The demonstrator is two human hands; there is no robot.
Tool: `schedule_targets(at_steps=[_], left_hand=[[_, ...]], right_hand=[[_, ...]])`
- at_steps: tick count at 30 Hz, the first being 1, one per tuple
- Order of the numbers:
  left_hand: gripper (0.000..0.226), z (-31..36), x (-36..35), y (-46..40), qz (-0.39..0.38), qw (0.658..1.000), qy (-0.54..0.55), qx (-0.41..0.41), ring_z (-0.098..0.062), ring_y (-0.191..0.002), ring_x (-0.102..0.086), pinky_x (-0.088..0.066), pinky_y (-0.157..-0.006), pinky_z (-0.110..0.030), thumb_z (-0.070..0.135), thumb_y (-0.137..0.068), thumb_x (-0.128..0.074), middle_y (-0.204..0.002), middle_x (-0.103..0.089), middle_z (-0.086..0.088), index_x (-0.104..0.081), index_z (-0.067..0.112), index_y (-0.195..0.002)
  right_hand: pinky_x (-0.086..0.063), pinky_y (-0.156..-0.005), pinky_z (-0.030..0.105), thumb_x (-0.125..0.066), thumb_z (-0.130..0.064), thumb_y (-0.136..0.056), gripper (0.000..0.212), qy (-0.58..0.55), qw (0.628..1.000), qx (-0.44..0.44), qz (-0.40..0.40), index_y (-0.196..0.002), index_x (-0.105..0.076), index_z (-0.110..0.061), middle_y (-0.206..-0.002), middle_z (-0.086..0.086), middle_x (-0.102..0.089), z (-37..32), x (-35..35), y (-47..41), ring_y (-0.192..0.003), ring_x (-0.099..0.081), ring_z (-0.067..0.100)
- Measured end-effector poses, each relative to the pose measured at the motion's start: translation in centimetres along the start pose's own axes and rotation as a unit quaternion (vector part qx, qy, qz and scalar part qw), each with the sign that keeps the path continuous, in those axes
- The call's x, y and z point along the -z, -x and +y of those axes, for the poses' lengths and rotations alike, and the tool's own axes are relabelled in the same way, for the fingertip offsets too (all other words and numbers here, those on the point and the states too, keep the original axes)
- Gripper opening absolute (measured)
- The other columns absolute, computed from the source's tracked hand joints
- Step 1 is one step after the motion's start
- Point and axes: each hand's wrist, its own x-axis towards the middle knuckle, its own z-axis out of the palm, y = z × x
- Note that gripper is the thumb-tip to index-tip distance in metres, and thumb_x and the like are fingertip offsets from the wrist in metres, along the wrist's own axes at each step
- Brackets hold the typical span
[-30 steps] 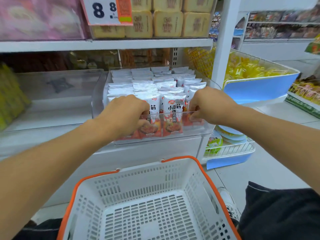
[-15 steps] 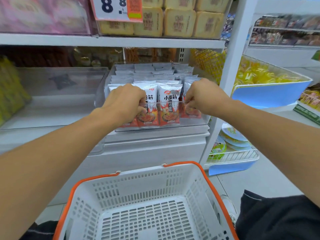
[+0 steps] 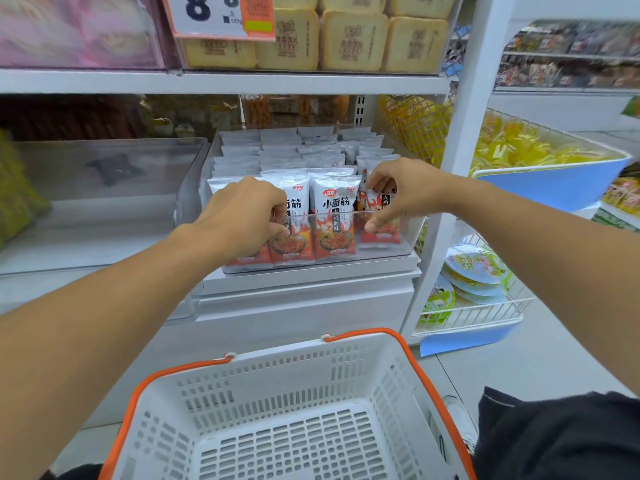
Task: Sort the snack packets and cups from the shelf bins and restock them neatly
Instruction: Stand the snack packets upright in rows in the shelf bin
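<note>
Both hands grasp the clear plastic shelf bin [image 3: 408, 233] packed with upright red-and-white snack packets [image 3: 334, 216]; left hand [image 3: 242, 216] clenches its front rim, right hand [image 3: 401, 192] pinches it. Below the bin, a white perforated basket with orange rim [image 3: 277, 410] holds nothing.

Bright, even overhead light; soft shadows; motion blur at upper left; wide-angle bending at edges; centre sharp.

the clear bin [image 3: 408, 233] sits on the middle shelf [image 3: 311, 271], with snack packets [image 3: 334, 220] standing in rows inside it, front to back. the left hand [image 3: 242, 216] is at the bin's front left, the right hand [image 3: 401, 195] at its front right, both on the front packets. an empty-looking clear bin [image 3: 104, 174] lies to the left. the basket [image 3: 287, 403] sits below, before the shelf. cups [image 3: 474, 271] lie in a wire rack [image 3: 485, 317] lower right.
</note>
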Motion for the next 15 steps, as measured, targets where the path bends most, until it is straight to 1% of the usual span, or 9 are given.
schedule_targets(at_steps=[3,6,8,12,15], left_hand=[[0.02,0.1,0.0,0.1,0.0,1.0,-0.011,0.0,-0.025,-0.076,-0.056,-0.031,-0.054,-0.03,0.035,-0.083,-0.079,-0.074,-0.056,0.005,-0.063,0.023,-0.082],[0.021,0.2,0.1,0.2,0.0,1.0,-0.027,-0.002,-0.025,-0.076,-0.054,-0.029,-0.053,-0.029,0.036,-0.085,-0.077,-0.073,-0.051,0.007,-0.061,0.024,-0.082],[0.02,0.1,0.1,0.1,0.0,0.999,-0.037,-0.005,-0.024,-0.077,-0.054,-0.031,-0.056,-0.03,0.037,-0.085,-0.076,-0.074,-0.052,0.007,-0.061,0.024,-0.084],[0.023,0.2,0.0,0.3,0.008,0.999,-0.043,-0.012,-0.025,-0.081,-0.055,-0.035,-0.061,-0.031,0.04,-0.084,-0.076,-0.083,-0.059,0.001,-0.062,0.023,-0.089],[0.029,0.6,0.1,0.9,0.029,0.999,-0.039,-0.016,-0.026,-0.09,-0.057,-0.04,-0.067,-0.034,0.043,-0.085,-0.074,-0.097,-0.065,-0.002,-0.063,0.023,-0.102]], right_hand=[[-0.052,-0.087,0.033,-0.092,-0.051,-0.053,0.077,0.023,1.0,0.013,0.009,-0.117,-0.066,-0.017,-0.11,0.0,-0.066,0.0,-0.1,0.0,-0.098,-0.061,0.018],[-0.049,-0.075,0.029,-0.091,-0.05,-0.056,0.064,0.051,0.998,0.03,0.009,-0.106,-0.069,-0.017,-0.099,-0.001,-0.068,-0.2,0.1,0.4,-0.089,-0.062,0.018],[-0.049,-0.071,0.03,-0.091,-0.05,-0.057,0.059,0.061,0.998,0.033,0.008,-0.1,-0.07,-0.017,-0.093,-0.001,-0.068,-0.2,0.1,0.6,-0.085,-0.062,0.019],[-0.053,-0.07,0.034,-0.093,-0.043,-0.061,0.046,0.099,0.994,0.044,0.025,-0.091,-0.07,-0.017,-0.085,0.0,-0.067,-0.5,-0.2,1.0,-0.08,-0.062,0.02],[-0.051,-0.065,0.034,-0.089,-0.037,-0.068,0.032,0.142,0.986,0.062,0.068,-0.079,-0.064,-0.02,-0.074,-0.005,-0.06,-1.4,-0.1,2.2,-0.077,-0.061,0.021]])
